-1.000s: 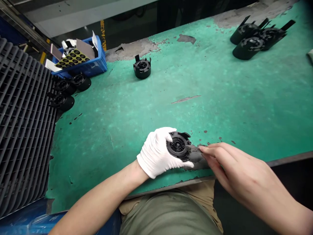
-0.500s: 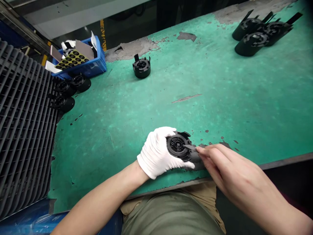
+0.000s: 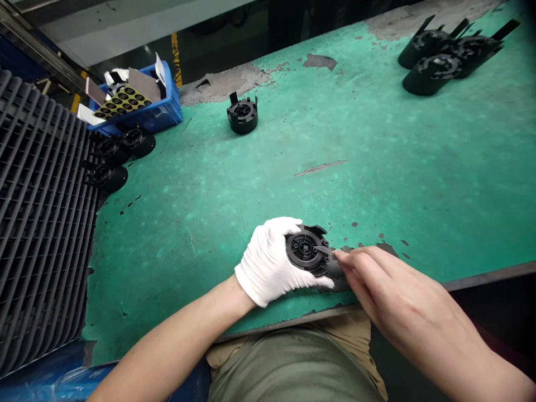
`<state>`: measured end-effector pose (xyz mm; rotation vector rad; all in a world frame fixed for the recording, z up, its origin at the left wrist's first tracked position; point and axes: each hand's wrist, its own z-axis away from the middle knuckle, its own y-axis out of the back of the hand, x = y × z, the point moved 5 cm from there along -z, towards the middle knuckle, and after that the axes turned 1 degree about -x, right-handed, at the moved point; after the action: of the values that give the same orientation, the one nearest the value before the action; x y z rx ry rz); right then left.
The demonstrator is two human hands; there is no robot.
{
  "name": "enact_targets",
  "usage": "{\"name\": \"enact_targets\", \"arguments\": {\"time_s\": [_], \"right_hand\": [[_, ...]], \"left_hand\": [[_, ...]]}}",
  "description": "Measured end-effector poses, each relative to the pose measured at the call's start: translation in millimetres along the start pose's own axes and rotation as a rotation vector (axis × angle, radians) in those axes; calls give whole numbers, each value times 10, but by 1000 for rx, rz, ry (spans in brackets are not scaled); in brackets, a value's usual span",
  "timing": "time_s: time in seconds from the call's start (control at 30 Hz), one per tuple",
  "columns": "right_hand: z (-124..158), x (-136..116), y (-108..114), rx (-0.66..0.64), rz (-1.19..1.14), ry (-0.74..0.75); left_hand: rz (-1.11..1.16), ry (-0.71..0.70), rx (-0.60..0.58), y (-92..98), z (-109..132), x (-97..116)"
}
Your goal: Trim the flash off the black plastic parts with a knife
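Observation:
My left hand, in a white glove, is wrapped round a round black plastic part near the front edge of the bench. Its ribbed, ringed face is turned up, with a small square at the centre. My bare right hand pinches a thin pointed blade, grey and metallic, like a craft knife blade. The blade's tip lies over the face of the black part, just right of its centre; whether it touches I cannot tell. The rest of the tool is hidden inside my fingers.
A similar black part stands farther back on the green bench top. Several taller black parts cluster at the back right, others at the left. A blue bin holds sticker sheets and scraps. Grey slatted racks line the left side.
The right hand and the blade have shifted very slightly. The left hand and the black part have stayed in place.

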<state>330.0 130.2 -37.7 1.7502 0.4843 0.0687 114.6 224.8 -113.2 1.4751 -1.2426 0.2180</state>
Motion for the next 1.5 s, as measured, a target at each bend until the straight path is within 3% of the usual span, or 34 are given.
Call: {"name": "enact_targets", "arguments": {"time_s": [0.17,0.43,0.6,0.87,1.13,1.33,1.5], "right_hand": [[-91,-54,131,-17,160,132],[-90,-8,139,-45,154,207],[-56,116,108,-55,116,212],[-240,342,99,-84,73,406],[-218,225,110,-69,94,311],[-194,201,160,-44,111,378],[-251,350,135,-108,58,425]], "left_hand": [[-26,54,-40,-19,-39,-6],[0,29,-54,-22,-88,36],[9,20,-78,-25,-99,43],[-16,70,-90,-29,-83,-5],[18,-14,-68,-3,-116,72],[31,55,-177,-16,-207,123],[10,52,-181,-23,-197,68]]}}
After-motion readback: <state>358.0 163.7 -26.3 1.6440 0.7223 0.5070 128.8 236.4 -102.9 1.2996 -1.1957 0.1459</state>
